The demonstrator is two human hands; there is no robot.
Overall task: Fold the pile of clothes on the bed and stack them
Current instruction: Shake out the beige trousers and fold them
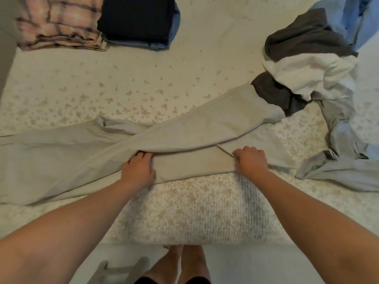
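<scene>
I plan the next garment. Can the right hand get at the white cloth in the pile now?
Probably not at once: the right hand grips the beige trousers. The white cloth lies on top of the pile, farther away to the right, with nothing covering it.

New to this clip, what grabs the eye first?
The pale grey-green trousers spread across the near edge of the bed, legs crossing, with the left hand and right hand gripping the fabric. Next, the unfolded pile of clothes at far right. Then two folded stacks at far left: a plaid stack beside a dark stack.
</scene>
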